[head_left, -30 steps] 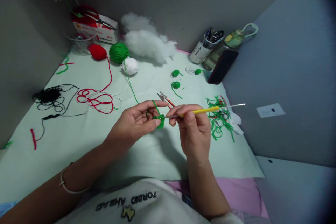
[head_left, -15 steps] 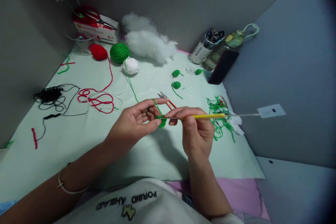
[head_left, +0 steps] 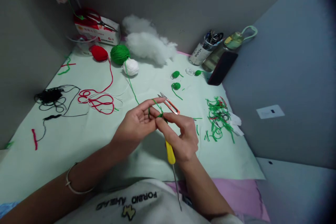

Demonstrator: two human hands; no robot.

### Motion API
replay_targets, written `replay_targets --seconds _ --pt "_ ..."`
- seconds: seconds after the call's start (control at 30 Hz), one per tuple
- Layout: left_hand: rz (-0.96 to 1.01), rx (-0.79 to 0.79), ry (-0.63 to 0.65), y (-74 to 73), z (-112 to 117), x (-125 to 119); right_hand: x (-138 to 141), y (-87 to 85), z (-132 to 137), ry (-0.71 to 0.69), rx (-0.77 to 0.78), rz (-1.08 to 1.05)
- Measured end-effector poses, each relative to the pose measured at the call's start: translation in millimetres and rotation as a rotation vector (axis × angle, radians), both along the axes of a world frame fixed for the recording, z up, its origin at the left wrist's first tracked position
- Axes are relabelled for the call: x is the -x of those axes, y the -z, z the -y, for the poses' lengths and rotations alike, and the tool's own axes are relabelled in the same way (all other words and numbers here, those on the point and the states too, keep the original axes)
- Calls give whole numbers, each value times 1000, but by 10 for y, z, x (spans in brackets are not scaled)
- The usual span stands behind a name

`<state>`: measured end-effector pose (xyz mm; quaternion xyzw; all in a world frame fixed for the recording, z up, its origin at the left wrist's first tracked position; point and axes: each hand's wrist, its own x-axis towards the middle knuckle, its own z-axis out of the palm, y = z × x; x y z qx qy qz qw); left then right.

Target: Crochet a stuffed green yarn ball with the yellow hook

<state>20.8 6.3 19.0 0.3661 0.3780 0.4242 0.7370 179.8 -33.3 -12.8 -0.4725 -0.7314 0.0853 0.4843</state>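
Between my two hands is a small green crochet piece (head_left: 160, 115), mostly covered by fingertips. My left hand (head_left: 139, 119) pinches it from the left, with green yarn looped over the raised index finger. That strand leads back to the green yarn ball (head_left: 120, 54). My right hand (head_left: 181, 134) is closed, its thumb and index finger at the piece. Tucked in the same hand is a crochet hook (head_left: 170, 152) with a yellow handle, its bare metal shaft pointing down toward my shirt. Just beyond the fingers lie orange thread snips (head_left: 170, 105).
Red yarn (head_left: 99, 53), white yarn (head_left: 130, 67) and white stuffing (head_left: 149, 43) sit at the back. Tangled black thread (head_left: 49, 95) lies left, green scraps (head_left: 219, 119) right. Small green crocheted balls (head_left: 175, 86) rest mid-table. A phone (head_left: 222, 68) leans against a bottle (head_left: 233, 39).
The hook has swung from lying level, pointing right, to pointing down toward me. My right hand has moved left, its thumb and index finger now at the green piece.
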Motion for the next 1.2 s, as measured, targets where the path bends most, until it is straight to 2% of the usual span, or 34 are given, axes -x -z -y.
replay_targets --seconds 0.1,0.17,0.27,0.37,0.53,0.63,0.7,0.8,0.97,1.03,1.2 --pt "185 175 129 41 -21 30 -1 -46 13 -9 -16 -165" --pt "213 211 142 50 -38 46 -4 -120 -12 -25 -12 -357" --pt "212 158 109 32 -55 60 -6 -214 -74 -50 131 -686" --pt "186 87 72 5 -67 79 -13 -243 -106 -107 235 -851" --pt "46 -5 23 4 -64 115 -32 -253 -86 -137 219 -826" --pt "105 -23 97 19 -23 81 -21 -243 -110 -172 265 -833" --pt "157 -19 130 34 9 46 -8 -214 -140 -154 217 -747" --pt "165 -14 94 45 39 13 12 -163 -166 -133 157 -663" --pt "151 20 26 12 29 -10 22 -149 -144 -164 160 -657" --pt "179 43 33 5 6 -8 6 -170 -146 -169 208 -702" --pt "279 140 186 29 -53 35 -72 -246 -205 -172 359 -964"
